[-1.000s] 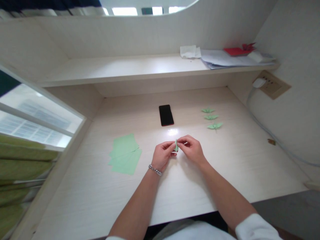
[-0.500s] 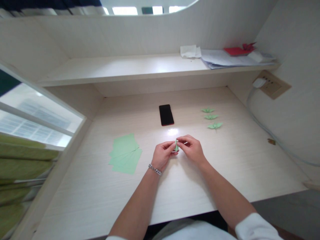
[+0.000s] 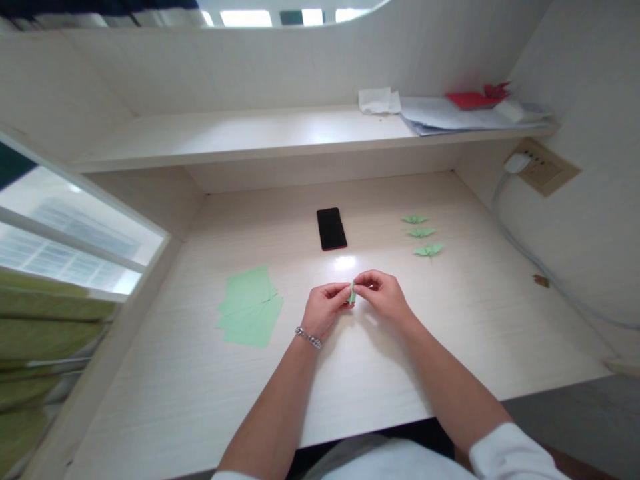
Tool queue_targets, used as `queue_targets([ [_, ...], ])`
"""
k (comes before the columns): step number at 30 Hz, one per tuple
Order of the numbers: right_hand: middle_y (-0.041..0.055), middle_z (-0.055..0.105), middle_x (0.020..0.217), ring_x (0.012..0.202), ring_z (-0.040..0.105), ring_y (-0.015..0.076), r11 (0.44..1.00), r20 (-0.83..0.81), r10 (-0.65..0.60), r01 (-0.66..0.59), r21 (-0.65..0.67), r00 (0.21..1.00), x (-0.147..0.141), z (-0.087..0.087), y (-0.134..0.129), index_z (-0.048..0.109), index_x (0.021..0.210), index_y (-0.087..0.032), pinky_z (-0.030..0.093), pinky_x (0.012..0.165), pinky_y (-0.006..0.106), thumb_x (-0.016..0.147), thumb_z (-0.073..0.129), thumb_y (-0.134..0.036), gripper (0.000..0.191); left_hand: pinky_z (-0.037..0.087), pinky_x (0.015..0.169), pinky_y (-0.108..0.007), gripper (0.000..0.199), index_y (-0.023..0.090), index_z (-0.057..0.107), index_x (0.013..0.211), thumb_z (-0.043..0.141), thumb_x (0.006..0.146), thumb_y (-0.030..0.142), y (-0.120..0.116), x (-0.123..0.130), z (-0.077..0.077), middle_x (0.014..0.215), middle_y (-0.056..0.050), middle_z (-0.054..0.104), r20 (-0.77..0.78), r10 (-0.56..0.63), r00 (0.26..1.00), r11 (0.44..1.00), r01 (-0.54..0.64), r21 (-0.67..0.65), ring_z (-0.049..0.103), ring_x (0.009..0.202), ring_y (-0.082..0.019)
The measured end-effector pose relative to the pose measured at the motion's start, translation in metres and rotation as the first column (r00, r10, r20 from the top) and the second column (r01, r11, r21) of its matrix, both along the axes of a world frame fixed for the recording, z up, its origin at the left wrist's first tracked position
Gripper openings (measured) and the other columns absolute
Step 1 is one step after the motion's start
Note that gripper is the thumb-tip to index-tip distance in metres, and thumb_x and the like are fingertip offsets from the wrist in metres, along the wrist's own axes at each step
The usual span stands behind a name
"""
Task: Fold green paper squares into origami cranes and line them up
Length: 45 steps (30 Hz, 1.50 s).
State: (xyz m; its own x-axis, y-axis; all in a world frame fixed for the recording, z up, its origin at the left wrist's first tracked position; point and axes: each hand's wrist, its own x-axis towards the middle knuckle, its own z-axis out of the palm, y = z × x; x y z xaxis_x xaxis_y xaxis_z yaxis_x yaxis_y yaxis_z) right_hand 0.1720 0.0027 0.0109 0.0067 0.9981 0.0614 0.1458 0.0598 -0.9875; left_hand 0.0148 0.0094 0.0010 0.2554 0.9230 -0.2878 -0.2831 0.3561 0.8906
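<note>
A small folded piece of green paper (image 3: 353,294) is pinched between my two hands above the desk. My left hand (image 3: 326,308), with a silver chain bracelet at its wrist, grips it from the left. From the right, my right hand (image 3: 383,295) holds the same piece between thumb and fingers. Fingertips partly cover the paper, so its exact shape is hard to make out. To the left lies a fanned stack of green sheets (image 3: 253,307). Three folded green paper figures with spread wings (image 3: 428,251) stand in a column at the right.
A black phone (image 3: 331,229) lies beyond my hands on the desk (image 3: 165,387). The shelf (image 3: 225,137) above holds white papers (image 3: 445,115), a tissue (image 3: 379,101) and red paper (image 3: 473,101). A cable runs from the wall socket (image 3: 545,168) down the right side.
Both hands stay almost where they were, with the green piece still between them. The whole view has shifted very slightly.
</note>
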Motion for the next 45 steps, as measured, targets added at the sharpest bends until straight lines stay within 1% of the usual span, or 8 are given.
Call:
queue_targets([
  [6, 0.0029, 0.067, 0.074, 0.068, 0.062, 0.0165, 0.999, -0.003, 0.039, -0.039, -0.019, 0.999, 0.002, -0.002, 0.002, 0.064, 0.077, -0.018, 0.051, 0.064, 0.03, 0.072, 0.07, -0.033, 0.017, 0.054, 0.064, -0.03, 0.033, 0.011, 0.074, 0.083, 0.083, 0.06, 0.033, -0.001, 0.0, 0.0, 0.077, -0.009, 0.071, -0.022, 0.018, 1.0, 1.0, -0.017, 0.015, 0.064, 0.067, -0.016],
  [15, 0.0018, 0.064, 0.075, 0.064, 0.064, 0.0164, 0.997, -0.047, 0.07, -0.071, -0.029, 0.996, 0.003, 0.003, 0.0, 0.062, 0.079, -0.018, 0.053, 0.061, 0.03, 0.073, 0.068, -0.032, 0.016, 0.055, 0.069, -0.032, 0.034, 0.01, 0.07, 0.086, 0.082, 0.062, 0.031, -0.001, 0.0, 0.001, 0.081, -0.01, 0.071, 0.054, -0.023, 0.998, 1.0, 0.022, 0.018, 0.067, 0.073, -0.019],
  [17, 0.0024, 0.065, 0.076, 0.066, 0.064, 0.0164, 0.997, -0.01, 0.08, -0.08, 0.007, 0.997, 0.004, 0.004, -0.001, 0.063, 0.079, -0.018, 0.054, 0.062, 0.03, 0.074, 0.068, -0.031, 0.015, 0.055, 0.07, -0.033, 0.034, 0.01, 0.071, 0.084, 0.083, 0.06, 0.031, -0.001, 0.0, 0.001, 0.081, -0.01, 0.071, 0.051, -0.017, 0.999, 1.0, 0.017, 0.02, 0.067, 0.073, -0.019],
  [21, 0.0038, 0.066, 0.078, 0.071, 0.064, 0.0172, 0.986, 0.074, 0.055, -0.065, 0.152, 0.996, 0.007, 0.008, -0.003, 0.066, 0.076, -0.019, 0.054, 0.067, 0.03, 0.075, 0.066, -0.028, 0.009, 0.055, 0.069, -0.034, 0.035, 0.01, 0.071, 0.083, 0.084, 0.059, 0.032, -0.001, 0.001, 0.0, 0.078, -0.01, 0.071, 0.026, -0.009, 1.0, 1.0, 0.008, 0.017, 0.067, 0.07, -0.019],
  [23, 0.0043, 0.067, 0.079, 0.072, 0.065, 0.0177, 0.982, 0.091, 0.042, -0.058, 0.182, 0.995, 0.007, 0.009, -0.004, 0.067, 0.076, -0.019, 0.054, 0.067, 0.03, 0.075, 0.065, -0.027, 0.008, 0.055, 0.069, -0.034, 0.035, 0.01, 0.071, 0.082, 0.084, 0.058, 0.033, -0.001, 0.001, 0.0, 0.076, -0.01, 0.071, 0.014, -0.003, 1.0, 1.0, 0.002, 0.017, 0.067, 0.068, -0.019],
  [29, 0.0039, 0.068, 0.077, 0.071, 0.064, 0.0178, 0.991, 0.076, 0.019, -0.029, 0.132, 0.997, 0.006, 0.007, -0.003, 0.067, 0.078, -0.019, 0.053, 0.065, 0.03, 0.074, 0.067, -0.027, 0.009, 0.055, 0.07, -0.034, 0.033, 0.01, 0.071, 0.082, 0.083, 0.06, 0.032, 0.0, 0.0, 0.0, 0.076, -0.009, 0.071, 0.004, -0.01, 1.0, 1.0, 0.01, 0.022, 0.066, 0.068, -0.018],
  [35, 0.0031, 0.066, 0.078, 0.072, 0.063, 0.0169, 0.991, 0.058, 0.05, -0.057, 0.119, 0.997, 0.009, 0.004, -0.001, 0.064, 0.08, -0.019, 0.051, 0.063, 0.028, 0.075, 0.066, -0.027, 0.009, 0.055, 0.069, -0.033, 0.032, 0.01, 0.07, 0.083, 0.082, 0.062, 0.032, -0.002, 0.0, 0.002, 0.076, -0.009, 0.07, 0.02, -0.04, 0.999, 0.999, 0.04, 0.023, 0.066, 0.069, -0.018],
  [45, 0.0052, 0.068, 0.086, 0.077, 0.064, 0.0172, 0.97, 0.171, -0.012, -0.03, 0.243, 0.985, 0.001, 0.005, -0.004, 0.067, 0.09, -0.02, 0.052, 0.066, 0.028, 0.082, 0.059, -0.022, 0.012, 0.055, 0.067, -0.032, 0.033, 0.01, 0.069, 0.082, 0.083, 0.06, 0.031, -0.001, 0.002, 0.002, 0.074, -0.007, 0.068, 0.048, 0.031, 0.998, 0.999, -0.032, 0.023, 0.065, 0.069, -0.017],
])
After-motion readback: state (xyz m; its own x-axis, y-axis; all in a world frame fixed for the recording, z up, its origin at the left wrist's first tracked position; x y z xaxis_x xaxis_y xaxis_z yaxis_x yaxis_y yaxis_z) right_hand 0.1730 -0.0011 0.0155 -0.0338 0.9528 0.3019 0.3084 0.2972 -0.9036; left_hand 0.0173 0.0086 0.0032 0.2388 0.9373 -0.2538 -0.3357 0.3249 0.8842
